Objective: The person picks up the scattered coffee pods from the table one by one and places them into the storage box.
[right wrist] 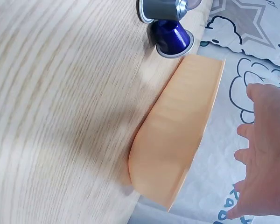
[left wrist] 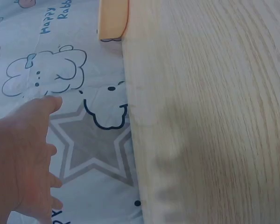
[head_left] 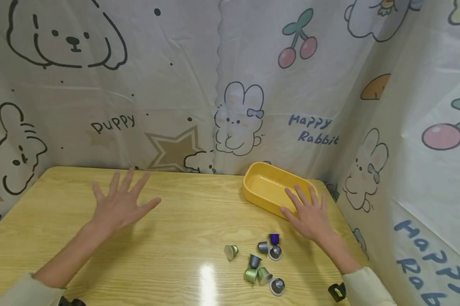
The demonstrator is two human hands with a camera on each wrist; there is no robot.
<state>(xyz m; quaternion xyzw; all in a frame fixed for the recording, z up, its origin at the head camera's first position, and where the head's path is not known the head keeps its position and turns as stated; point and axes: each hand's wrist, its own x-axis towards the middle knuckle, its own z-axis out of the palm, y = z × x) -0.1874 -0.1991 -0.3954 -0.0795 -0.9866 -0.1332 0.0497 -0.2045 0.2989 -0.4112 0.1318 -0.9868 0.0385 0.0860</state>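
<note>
My left hand (head_left: 117, 207) hovers over the left part of the table, fingers spread wide and holding nothing. On the other side, my right hand (head_left: 310, 216) is also spread and holds nothing. It overlaps the near right side of a yellow plastic tray (head_left: 266, 204) in the head view. Several coffee capsules lie loosely grouped on the wood to the left of that hand: a blue capsule (head_left: 274, 239), grey ones such as this grey capsule (head_left: 254, 261), and green ones including a green capsule (head_left: 251, 275). A pale green capsule (head_left: 231, 252) lies a little apart to the left.
The wooden table (head_left: 168, 221) ends at the back against a printed curtain (head_left: 168, 85) with rabbits, cherries and a puppy. Another curtain side runs along the right edge. A small black object (head_left: 337, 292) sits by the right sleeve.
</note>
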